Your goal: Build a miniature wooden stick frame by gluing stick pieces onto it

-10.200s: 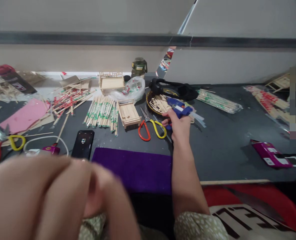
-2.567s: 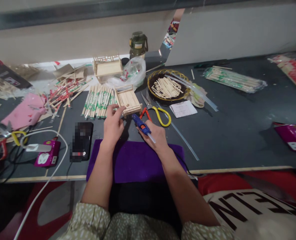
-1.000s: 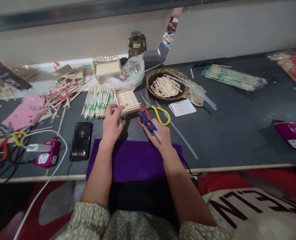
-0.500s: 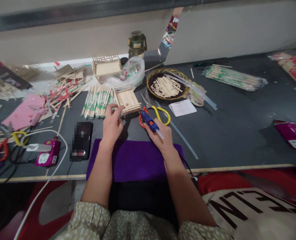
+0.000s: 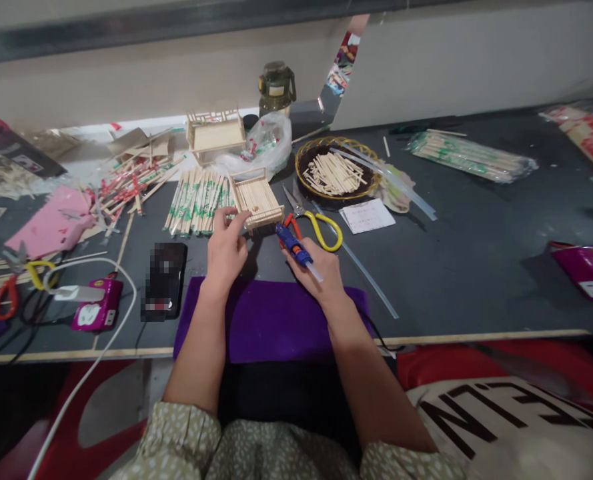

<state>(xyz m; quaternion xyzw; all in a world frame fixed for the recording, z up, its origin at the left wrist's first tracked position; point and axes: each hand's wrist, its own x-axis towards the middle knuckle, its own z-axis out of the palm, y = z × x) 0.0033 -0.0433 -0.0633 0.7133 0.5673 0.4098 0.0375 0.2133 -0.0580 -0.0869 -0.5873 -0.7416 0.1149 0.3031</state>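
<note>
A blue glue gun (image 5: 294, 247) with a clear glue stick at its rear is held in my right hand (image 5: 319, 270), its nozzle pointing at the front of a small stick-built frame (image 5: 257, 197). My left hand (image 5: 227, 248) is at the frame's front left corner, thumb and fingers bent but apart; whether they touch the frame is hard to tell. Just right of the frame lie scissors (image 5: 321, 230) with red and yellow handles, partly behind the glue gun. A purple cloth (image 5: 276, 320) lies under my forearms.
Wrapped chopsticks (image 5: 196, 203) lie left of the frame, a phone (image 5: 165, 280) nearer the edge. Behind stand a second stick model (image 5: 216, 137) and a green bottle (image 5: 275, 90). A basket of short sticks (image 5: 333, 175), a white paper (image 5: 367, 216) and a glue stick (image 5: 371, 280) are on the right.
My right hand has moved slightly left with the glue gun, whose nozzle is now a little lower and closer to my left hand. My left hand has hardly moved.
</note>
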